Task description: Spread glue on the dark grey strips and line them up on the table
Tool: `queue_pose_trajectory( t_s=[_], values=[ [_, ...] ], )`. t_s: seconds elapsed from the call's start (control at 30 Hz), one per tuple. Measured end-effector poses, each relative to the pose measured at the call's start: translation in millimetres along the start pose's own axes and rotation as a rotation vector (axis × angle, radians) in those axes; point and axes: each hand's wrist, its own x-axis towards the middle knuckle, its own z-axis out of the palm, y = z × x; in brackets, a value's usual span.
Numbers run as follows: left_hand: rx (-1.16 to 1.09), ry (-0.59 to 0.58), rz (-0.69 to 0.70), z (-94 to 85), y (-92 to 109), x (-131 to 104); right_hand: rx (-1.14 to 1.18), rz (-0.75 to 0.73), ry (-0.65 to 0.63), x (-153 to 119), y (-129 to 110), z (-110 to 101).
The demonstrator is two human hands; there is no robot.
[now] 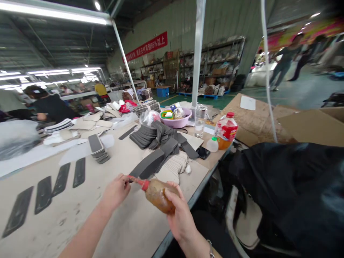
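A brown glue-like squeeze bottle (160, 196) with a red nozzle lies tilted over the table's near edge. My right hand (178, 211) is wrapped round its body from the right. At the nozzle's tip, the fingers of my left hand (118, 190) are pinched together on its red end. Just beyond the bottle are dark grey strips (150, 161) and a fanned stack of beige pieces (173, 166). Several dark strips (44, 193) lie flat and separate on the left of the table, with a small stack of grey pieces (98, 148) behind them.
A drink bottle with a red cap (226, 130), a small green-capped bottle (213, 144), a glass (199, 129) and a phone (203, 152) stand or lie near the right edge. Behind is a purple basin (176, 122). Dark fabric (290, 193) hangs at right. Other people are farther off.
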Motion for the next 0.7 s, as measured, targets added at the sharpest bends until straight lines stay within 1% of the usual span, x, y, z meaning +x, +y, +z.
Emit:
queue_pose_trajectory(
  t_s=[0.07,0.13,0.2,0.23,0.27,0.33,0.4,0.47,0.53,0.6,0.7],
  values=[
    [0.047,-0.033,-0.058,-7.7,-9.7,-48.6,-0.035,0.009,0.004,-3.5,-1.0,-0.3],
    [0.079,-0.081,-0.12,-6.7,-17.6,-100.4,-0.087,0.039,0.0,-8.1,-0.1,-0.3],
    [0.057,-0.104,-0.181,2.0,-24.4,-147.9,-0.149,0.065,-0.015,-13.4,4.7,-0.2],
    [0.025,-0.095,-0.204,8.3,-27.8,-168.2,-0.187,0.069,-0.028,-16.3,8.9,-0.2],
    [-0.018,-0.071,-0.213,15.2,-31.2,-185.8,-0.231,0.067,-0.043,-19.3,14.4,-0.3],
    [-0.098,0.017,-0.216,28.5,-38.2,-212.7,-0.333,0.053,-0.084,-25.3,28.1,-1.5],
    [-0.136,0.108,-0.225,38.5,-44.2,-229.7,-0.449,0.036,-0.143,-30.5,43.6,-4.1],
    [-0.149,0.157,-0.235,43.6,-47.2,-239.0,-0.571,0.009,-0.215,-34.2,58.2,-7.3],
    [-0.161,0.176,-0.228,43.9,-46.2,-242.4,-0.68,-0.015,-0.284,-37.0,69.9,-9.5],
    [-0.167,0.176,-0.225,41.6,-41.8,-241.7,-0.75,-0.026,-0.324,-39.8,78.3,-9.3],
    [-0.191,0.148,-0.271,39.1,-34.1,-238.2,-0.786,-0.053,-0.32,-45.0,86.5,-6.0]
  ],
)
